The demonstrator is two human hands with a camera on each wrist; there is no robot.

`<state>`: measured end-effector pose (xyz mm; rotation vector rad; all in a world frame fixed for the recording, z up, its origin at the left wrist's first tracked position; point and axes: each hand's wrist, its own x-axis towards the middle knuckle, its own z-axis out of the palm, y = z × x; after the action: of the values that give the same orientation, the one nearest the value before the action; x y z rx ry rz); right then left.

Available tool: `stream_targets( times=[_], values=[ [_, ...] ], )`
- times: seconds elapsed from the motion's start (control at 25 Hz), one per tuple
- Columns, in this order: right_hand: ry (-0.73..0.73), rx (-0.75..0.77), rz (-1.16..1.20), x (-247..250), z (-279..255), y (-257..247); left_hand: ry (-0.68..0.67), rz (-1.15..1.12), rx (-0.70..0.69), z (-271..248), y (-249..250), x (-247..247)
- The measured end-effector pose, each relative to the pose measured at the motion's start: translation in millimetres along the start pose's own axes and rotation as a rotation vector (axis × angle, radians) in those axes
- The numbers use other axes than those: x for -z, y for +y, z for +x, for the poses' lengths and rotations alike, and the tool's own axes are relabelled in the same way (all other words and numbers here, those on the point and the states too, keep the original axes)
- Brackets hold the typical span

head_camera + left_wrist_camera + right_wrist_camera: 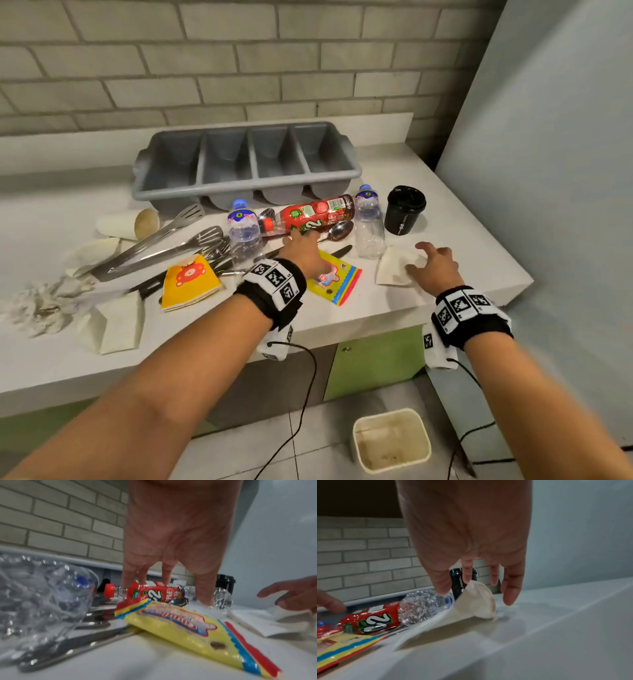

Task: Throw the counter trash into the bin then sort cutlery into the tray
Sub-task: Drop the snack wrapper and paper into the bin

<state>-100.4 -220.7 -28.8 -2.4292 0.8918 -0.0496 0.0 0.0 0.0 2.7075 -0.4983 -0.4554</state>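
Observation:
A red juice bottle (308, 214) lies on its side on the white counter (445, 240). My left hand (303, 236) reaches over a yellow snack wrapper (337, 284), straight fingers down at the bottle (154, 592), gripping nothing. My right hand (424, 257) hovers with spread fingers over a white napkin (394, 270); the napkin's raised corner (476, 601) touches a fingertip (467, 577). A spoon (339, 230), a knife (342, 251) and tongs (164, 240) lie among the trash. The grey cutlery tray (171, 193) stands behind. The cream bin (387, 416) sits on the floor below.
Two clear water bottles (244, 236) (369, 222) stand either side of the red bottle, with a black lidded cup (404, 210) beside them. A yellow bear pack (190, 281), a tipped paper cup (130, 224), paper bags (113, 325) and crumpled tissue (37, 308) lie at the left.

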Motion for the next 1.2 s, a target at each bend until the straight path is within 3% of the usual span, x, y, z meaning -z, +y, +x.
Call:
stream_targets(
  times=[0.24, 0.4, 0.6, 0.8, 0.96, 1.08, 1.2],
  values=[
    [-0.084, -0.083, -0.009, -10.0, 21.4, 11.3, -0.081, 0.203, 0.13, 18.2, 0.8, -13.2],
    [-0.071, -0.132, 0.122, -11.7, 25.3, 17.3, -0.006, 0.225, 0.16, 21.4, 1.0, -11.0],
    [-0.015, -0.139, 0.271, -5.7, 16.9, 18.8, 0.159, 0.037, 0.184, 19.0, -3.8, -9.1],
    [0.147, -0.102, 0.598, -2.8, -14.7, 28.1, 0.205, -0.311, 0.113, -1.1, 4.2, 12.2],
    [0.604, -0.025, 0.993, -4.3, -68.9, 55.2, 0.309, -0.793, -0.038, -51.0, 15.8, 29.3],
    [0.812, -0.03, 1.116, -13.4, -115.5, 90.7, 0.198, -0.965, -0.23, -95.5, 17.4, 2.6],
    [0.781, -0.165, 0.984, -51.7, -160.5, 131.6, 0.02, -0.799, -0.356, -119.5, 0.6, -72.8]
  ],
)
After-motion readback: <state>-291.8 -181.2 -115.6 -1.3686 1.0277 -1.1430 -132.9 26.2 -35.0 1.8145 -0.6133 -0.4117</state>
